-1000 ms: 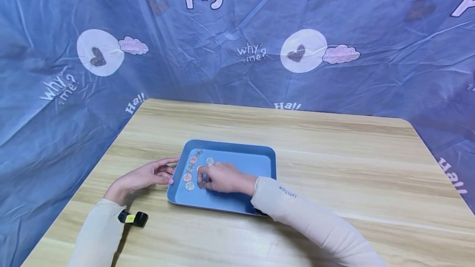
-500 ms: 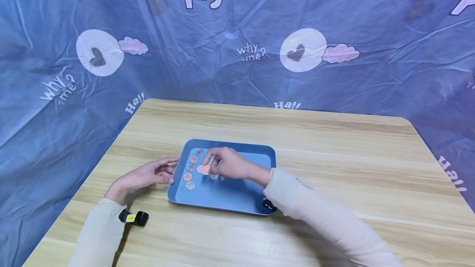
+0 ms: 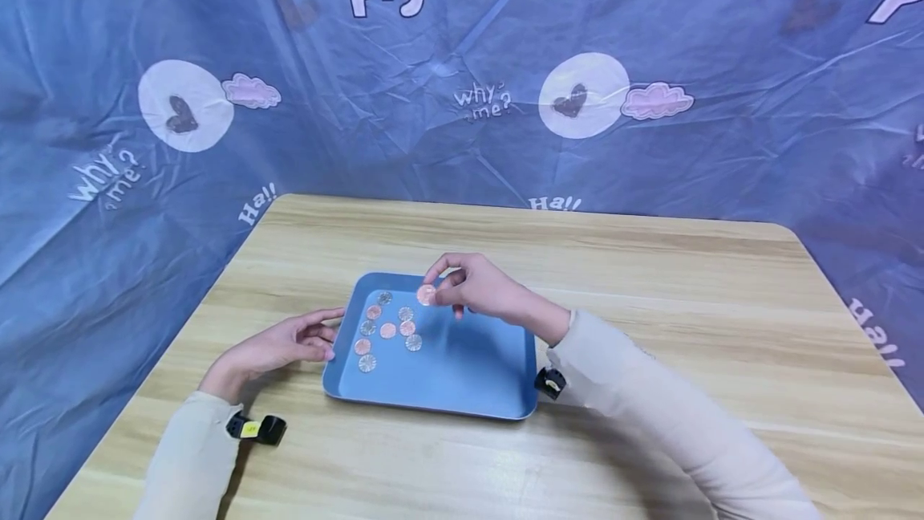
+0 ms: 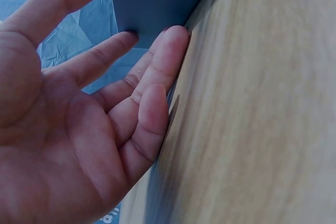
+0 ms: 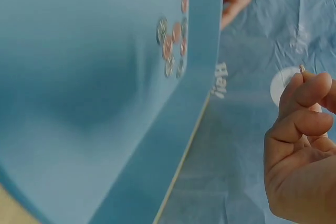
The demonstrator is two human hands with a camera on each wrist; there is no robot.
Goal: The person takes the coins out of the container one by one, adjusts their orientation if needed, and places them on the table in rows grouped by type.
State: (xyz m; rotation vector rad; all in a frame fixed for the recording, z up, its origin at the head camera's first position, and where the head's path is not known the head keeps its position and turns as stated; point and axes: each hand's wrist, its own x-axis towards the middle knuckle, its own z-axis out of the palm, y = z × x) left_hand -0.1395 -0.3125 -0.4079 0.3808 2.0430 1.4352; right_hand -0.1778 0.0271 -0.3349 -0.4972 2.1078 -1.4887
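— Largest item?
— Table (image 3: 650, 327), wood-grained, one; upon it, blue tray (image 3: 447, 383), rimmed, one.
— What has just changed?
— Right hand (image 3: 484, 287): risen from the coin cluster (image 3: 407, 328) toward the tray's far rim, a copper-coloured coin (image 3: 426, 295) in its hold; that piece now appears sorted apart from its fellows.
— Fingers?
— Right: thumb and forefinger almost meeting, the coin pinched between. Left hand (image 3: 277, 343): fingers spread, some loosely bent, tips touching the tray's left side, gripping nothing.
— Smallest items?
— Nine coins, silvery and copper-coloured, flat in the tray's left half; the tenth held aloft above it
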